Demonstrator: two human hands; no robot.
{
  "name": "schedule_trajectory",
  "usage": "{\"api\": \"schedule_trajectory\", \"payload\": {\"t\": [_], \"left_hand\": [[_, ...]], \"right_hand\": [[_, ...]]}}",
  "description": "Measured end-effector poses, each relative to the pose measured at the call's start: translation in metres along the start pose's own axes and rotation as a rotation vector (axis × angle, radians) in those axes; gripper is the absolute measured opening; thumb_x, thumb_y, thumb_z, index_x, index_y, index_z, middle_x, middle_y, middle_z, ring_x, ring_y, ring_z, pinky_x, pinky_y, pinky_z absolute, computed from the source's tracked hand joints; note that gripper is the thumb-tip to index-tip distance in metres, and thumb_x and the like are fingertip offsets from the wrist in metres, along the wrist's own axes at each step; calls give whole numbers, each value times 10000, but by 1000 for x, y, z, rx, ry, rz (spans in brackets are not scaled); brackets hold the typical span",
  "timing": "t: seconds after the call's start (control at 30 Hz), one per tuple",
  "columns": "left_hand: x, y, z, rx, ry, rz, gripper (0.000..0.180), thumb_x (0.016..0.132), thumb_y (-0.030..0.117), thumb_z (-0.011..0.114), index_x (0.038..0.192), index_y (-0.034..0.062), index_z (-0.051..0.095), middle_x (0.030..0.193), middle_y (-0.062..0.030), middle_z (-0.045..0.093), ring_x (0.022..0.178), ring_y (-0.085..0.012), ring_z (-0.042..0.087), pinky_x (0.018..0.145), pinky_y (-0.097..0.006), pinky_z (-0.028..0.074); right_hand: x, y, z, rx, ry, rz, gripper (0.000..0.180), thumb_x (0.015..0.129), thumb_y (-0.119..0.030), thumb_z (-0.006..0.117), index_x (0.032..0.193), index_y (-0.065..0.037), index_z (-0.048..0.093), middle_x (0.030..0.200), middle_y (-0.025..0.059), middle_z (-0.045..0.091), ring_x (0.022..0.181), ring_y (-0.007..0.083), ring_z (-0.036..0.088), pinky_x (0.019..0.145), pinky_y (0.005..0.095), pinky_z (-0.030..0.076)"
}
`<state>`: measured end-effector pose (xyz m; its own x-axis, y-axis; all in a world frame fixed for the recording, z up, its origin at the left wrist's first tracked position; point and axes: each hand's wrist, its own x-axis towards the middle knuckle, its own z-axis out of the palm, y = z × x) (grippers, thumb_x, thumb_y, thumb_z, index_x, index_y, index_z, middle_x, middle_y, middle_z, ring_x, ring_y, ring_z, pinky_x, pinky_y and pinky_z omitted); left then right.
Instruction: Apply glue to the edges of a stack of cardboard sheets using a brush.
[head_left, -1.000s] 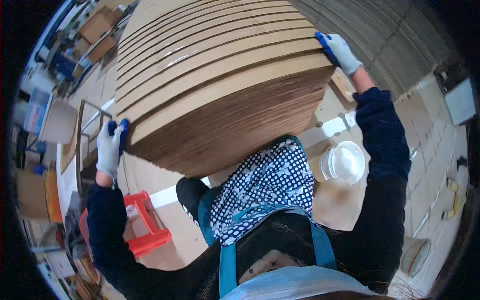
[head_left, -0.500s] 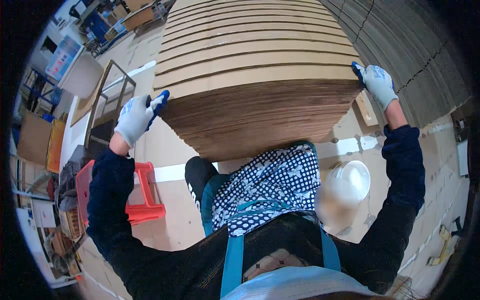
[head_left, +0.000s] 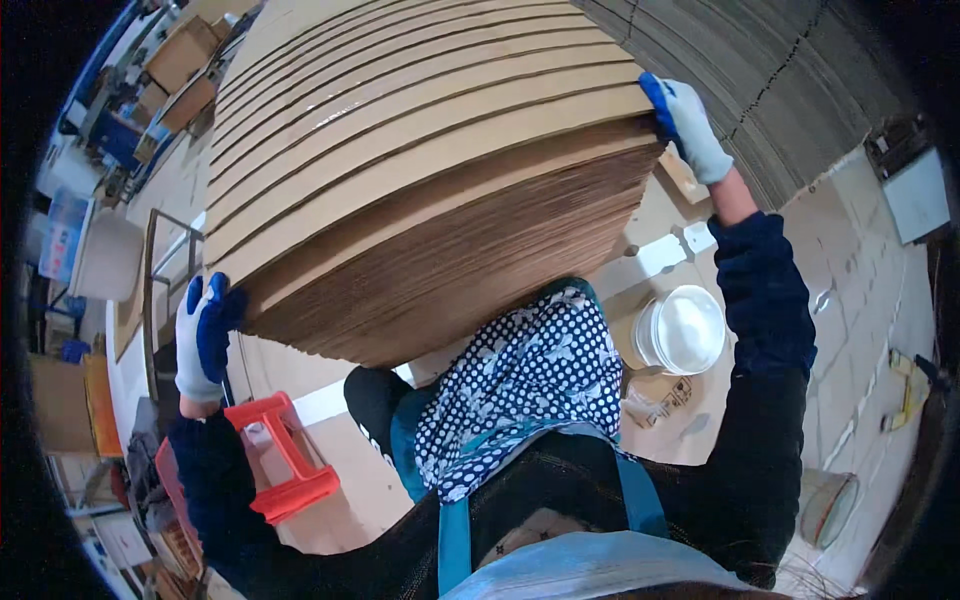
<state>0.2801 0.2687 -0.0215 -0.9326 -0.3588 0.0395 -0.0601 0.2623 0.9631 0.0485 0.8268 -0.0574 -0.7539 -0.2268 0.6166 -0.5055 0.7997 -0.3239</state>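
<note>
In front of me stands a tall stack of brown cardboard sheets (head_left: 450,255), its upper sheets fanned back in overlapping steps. My left hand (head_left: 205,335), in a white glove with blue palm and fingers, is closed on the near left corner of the uppermost near sheets (head_left: 430,160). At their near right corner, my right hand (head_left: 692,130), gloved alike, grips the edge with its fingers partly hidden. These sheets sit a little back from the stack's front, baring a narrow ledge. How many sheets the hands hold cannot be made out.
A red plastic stool (head_left: 290,470) stands by my left arm. On the right are a white bucket (head_left: 685,330) and a wooden block (head_left: 684,182) near the stack. A larger grey-brown stack (head_left: 740,70) rises behind my right hand. A metal-framed bench (head_left: 152,270) stands at left.
Both hands have moved left in view, the left one also lower, as the whole view turned. The uppermost near sheets have shifted back, opening a ledge along the stack's front.
</note>
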Motion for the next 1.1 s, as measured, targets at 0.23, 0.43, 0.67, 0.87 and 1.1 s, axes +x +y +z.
{"api": "schedule_trajectory", "payload": {"t": [0.23, 0.43, 0.67, 0.87, 1.1], "left_hand": [[30, -21, -26, 172, -66, -70, 134, 873, 200, 535, 898, 71, 560, 720, 40, 517, 596, -46, 488, 529, -185, 383], [42, 2, -47, 441, 20, 103, 153, 890, 207, 525, 907, 67, 586, 699, 51, 521, 548, -37, 446, 482, -182, 337], [77, -28, 7, -161, -42, -28, 240, 893, 262, 526, 1057, 97, 584, 884, 40, 564, 759, -61, 499, 626, -216, 404], [75, -57, 5, 111, 191, -19, 378, 903, 369, 464, 990, 18, 575, 917, -71, 604, 861, -182, 559, 731, -333, 441], [56, -32, 23, 327, 250, 45, 464, 838, 409, 501, 975, -30, 561, 900, -264, 606, 859, -397, 584, 756, -419, 453]], "right_hand": [[9, -23, 23, -326, -104, 166, 494, 880, -464, 411, 773, -34, 630, 824, 196, 622, 807, 373, 578, 728, 436, 450], [23, -9, 2, -213, -204, 139, 514, 890, -470, 378, 753, -49, 639, 802, 203, 618, 758, 379, 582, 717, 475, 445], [50, -7, 27, -256, -96, 168, 395, 931, -365, 347, 894, -62, 599, 763, 211, 600, 712, 378, 582, 645, 464, 461], [39, -9, 56, -387, 93, -298, 292, 933, -272, 356, 890, -70, 562, 689, 205, 564, 639, 363, 555, 583, 470, 441], [36, 30, 53, -605, -109, -233, 296, 898, -224, 427, 1124, -54, 515, 744, 168, 558, 657, 331, 541, 601, 441, 445]]}}
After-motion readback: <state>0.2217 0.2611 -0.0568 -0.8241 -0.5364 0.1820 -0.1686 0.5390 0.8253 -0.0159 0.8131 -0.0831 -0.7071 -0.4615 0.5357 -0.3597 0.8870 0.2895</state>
